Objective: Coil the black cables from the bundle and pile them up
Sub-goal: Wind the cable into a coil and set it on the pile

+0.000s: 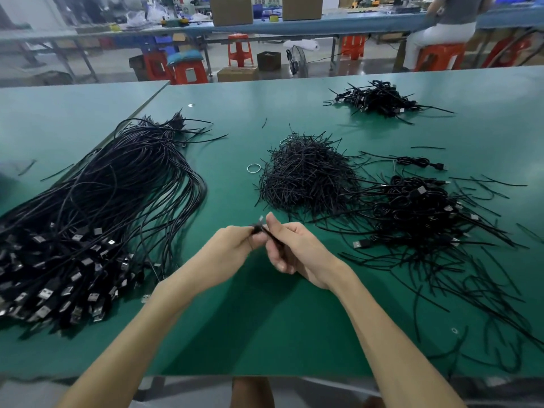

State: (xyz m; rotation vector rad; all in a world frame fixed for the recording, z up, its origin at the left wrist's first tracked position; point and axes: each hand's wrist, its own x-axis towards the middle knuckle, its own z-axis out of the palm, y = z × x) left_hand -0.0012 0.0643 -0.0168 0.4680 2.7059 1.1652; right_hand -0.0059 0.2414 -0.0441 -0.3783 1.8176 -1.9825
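Cable (258, 230) pinched btwn left hand (232, 247), right hand (297, 251).

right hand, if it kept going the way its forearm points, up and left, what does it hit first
The left hand: the right hand faces it closely, both pinching the same black cable. Beyond that, probably the long cable bundle, though depth is unclear.

Head view: worn on person's head, wide-angle | faces forward and down across green table (235, 319) | close above left hand (232, 248) and right hand (297, 251) at frame centre, near enough to show thin black cable (273, 237) pinched between them | far end: blurred benches (353, 23) along top edge
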